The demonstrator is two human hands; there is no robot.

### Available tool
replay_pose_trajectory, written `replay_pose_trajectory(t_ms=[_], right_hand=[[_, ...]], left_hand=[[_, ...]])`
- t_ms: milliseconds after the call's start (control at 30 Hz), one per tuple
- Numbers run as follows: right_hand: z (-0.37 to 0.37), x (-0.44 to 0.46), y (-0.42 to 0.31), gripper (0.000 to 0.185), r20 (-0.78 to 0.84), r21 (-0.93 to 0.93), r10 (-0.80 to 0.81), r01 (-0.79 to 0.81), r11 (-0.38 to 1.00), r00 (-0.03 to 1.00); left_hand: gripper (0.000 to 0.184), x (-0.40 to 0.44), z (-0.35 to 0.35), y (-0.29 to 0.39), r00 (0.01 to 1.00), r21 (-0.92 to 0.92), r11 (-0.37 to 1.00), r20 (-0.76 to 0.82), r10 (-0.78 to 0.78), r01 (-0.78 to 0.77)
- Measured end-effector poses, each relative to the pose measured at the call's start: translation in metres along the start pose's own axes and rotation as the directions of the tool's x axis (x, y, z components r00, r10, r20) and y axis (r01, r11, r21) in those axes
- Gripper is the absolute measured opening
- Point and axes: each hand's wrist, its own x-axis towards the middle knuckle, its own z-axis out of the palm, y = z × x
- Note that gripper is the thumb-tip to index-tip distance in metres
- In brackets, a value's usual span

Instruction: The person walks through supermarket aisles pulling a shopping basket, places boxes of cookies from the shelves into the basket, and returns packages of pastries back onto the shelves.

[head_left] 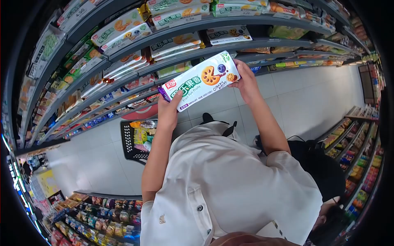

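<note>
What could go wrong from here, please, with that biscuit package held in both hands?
The biscuit package is held near its two ends by the left hand and right hand, so it might tip or drop if either grip loosened. The black basket seems to stand on the tiled floor, off to the left, so a careless step that way could perhaps knock it.

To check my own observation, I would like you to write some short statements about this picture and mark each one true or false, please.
1. The left hand holds the long white rectangular biscuit package. True.
2. The right hand hangs free. False: it grips the package's other end.
3. The black perforated plastic basket holds nothing. False: colourful packets lie inside.
4. The package shows a round dark-blue berry. True.
</note>
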Motion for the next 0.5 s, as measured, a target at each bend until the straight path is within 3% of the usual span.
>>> replay_pose_trajectory(t_ms=[33, 133, 233, 500], right_hand=[[0.001, -0.002, -0.004, 0.041, 0.063, 0.037, 0.031, -0.033, 0.999, 0.998], [0.002, 0.002, 0.000, 0.044, 0.047, -0.055, 0.048, -0.045, 0.997, 0.998], [0.000, 0.007, 0.003, 0.042, 0.057, -0.032, 0.023, -0.022, 0.999, 0.998], [0.007, 0.012, 0.002, 0.044, 0.029, -0.007, 0.030, -0.030, 1.000, 0.999]], left_hand=[[0.038, 0.000, 0.001, 0.002, 1.000, 0.005, 1.000, 0.010, -0.005, 0.005], [0.035, 0.001, 0.002, 0.006, 1.000, 0.035, 0.999, 0.014, 0.010, -0.011], [0.033, 0.005, 0.000, 0.008, 1.000, 0.081, 0.997, -0.002, 0.017, -0.017], [0.046, 0.012, -0.005, 0.012, 0.999, 0.032, 0.999, -0.013, 0.040, -0.040]])
